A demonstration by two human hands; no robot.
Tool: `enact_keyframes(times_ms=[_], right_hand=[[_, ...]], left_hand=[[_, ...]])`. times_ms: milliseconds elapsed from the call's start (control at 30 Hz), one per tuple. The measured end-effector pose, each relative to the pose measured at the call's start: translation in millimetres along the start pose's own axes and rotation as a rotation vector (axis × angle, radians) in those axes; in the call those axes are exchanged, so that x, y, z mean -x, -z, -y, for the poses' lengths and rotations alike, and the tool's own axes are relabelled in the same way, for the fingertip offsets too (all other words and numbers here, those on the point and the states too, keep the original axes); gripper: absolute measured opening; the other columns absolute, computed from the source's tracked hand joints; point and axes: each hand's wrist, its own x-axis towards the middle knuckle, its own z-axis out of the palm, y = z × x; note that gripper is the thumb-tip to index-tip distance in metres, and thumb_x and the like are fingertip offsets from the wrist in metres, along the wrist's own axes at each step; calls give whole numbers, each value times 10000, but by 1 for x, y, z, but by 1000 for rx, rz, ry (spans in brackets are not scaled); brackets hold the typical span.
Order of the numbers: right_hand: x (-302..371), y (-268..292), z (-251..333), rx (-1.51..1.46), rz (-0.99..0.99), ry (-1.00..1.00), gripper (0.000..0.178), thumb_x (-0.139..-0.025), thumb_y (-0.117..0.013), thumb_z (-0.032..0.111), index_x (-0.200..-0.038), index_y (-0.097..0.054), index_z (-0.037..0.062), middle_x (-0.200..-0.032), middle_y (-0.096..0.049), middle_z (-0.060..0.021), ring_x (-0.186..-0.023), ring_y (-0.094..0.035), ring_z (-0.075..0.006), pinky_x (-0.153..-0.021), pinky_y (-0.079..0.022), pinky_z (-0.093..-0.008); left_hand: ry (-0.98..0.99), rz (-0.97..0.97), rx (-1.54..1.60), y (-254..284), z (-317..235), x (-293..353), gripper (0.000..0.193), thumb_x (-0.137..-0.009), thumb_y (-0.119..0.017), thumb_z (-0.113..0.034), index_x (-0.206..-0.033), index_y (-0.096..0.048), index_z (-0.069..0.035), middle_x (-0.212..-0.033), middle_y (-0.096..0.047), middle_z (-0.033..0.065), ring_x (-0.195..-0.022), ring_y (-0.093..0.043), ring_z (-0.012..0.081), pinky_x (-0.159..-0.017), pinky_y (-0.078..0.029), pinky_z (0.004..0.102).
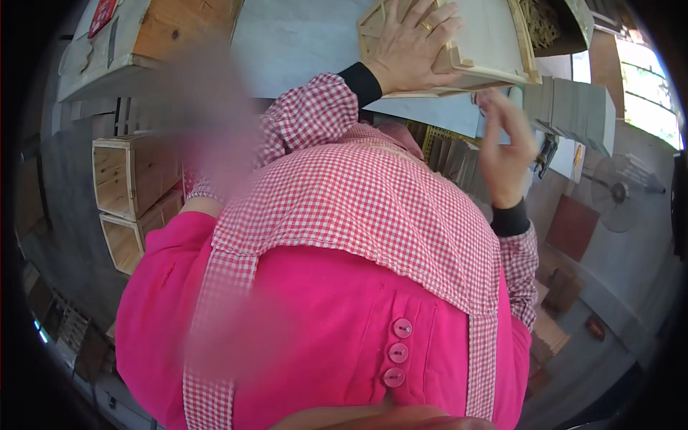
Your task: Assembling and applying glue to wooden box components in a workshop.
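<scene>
A pale wooden box with thin strip edges sits tilted on the light worktable. My left hand, a ring on one finger, lies over its near left part, thumb along the near side and fingers spread over the edge, holding it. My right hand is raised off the box's near right corner. Its fingers are curled in, with thumb and forefinger close together near the box's edge. Motion smears these fingertips, and I cannot make out what small thing, if any, is between them.
A larger wooden box stands at the left of the table. Two stacked wooden crates are on the floor at left. Beyond the box is a dark container with tan pieces. Grey boards and a fan are at right. Blurry smears cover the left.
</scene>
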Motion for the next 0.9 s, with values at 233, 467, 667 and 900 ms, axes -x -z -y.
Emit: enact_keyframes(times_ms=[233,467,667,900], right_hand=[[-55,69,-173,-168,-58,-474,357,-962,-545,252,-1179,-623,-20,-1068,-668,-92,-956,-617,-131,-833,-477,-257],[-86,20,-236,-603,309,-600,444,-946,-566,305,-1226,-586,-39,-1142,-633,-68,-1031,-570,-114,-912,-443,-258],[-83,11,-232,-936,202,-505,364,-939,-578,231,-1181,-613,-39,-1065,-642,-37,-930,-577,-88,-828,-453,-216],[-66,3,-183,-1091,-1,-522,384,-938,-563,165,-1248,-552,-61,-999,-647,-28,-876,-577,-67,-762,-464,-200]], left_hand=[[1162,194,1666,25,-8,-44,629,-888,-635,-365,-1325,-401,21,-1221,-531,139,-1106,-545,225,-907,-460,356],[1223,409,1504,-9,-11,-53,358,-949,-544,-252,-1220,-508,-21,-1096,-614,54,-984,-592,122,-800,-494,297],[1198,315,1250,15,-25,-91,373,-970,-514,-247,-1281,-498,-41,-1010,-629,0,-856,-607,66,-714,-501,241],[1228,261,1336,37,-12,-105,452,-984,-503,-267,-1361,-453,-23,-1183,-587,12,-1031,-553,77,-871,-448,234]])
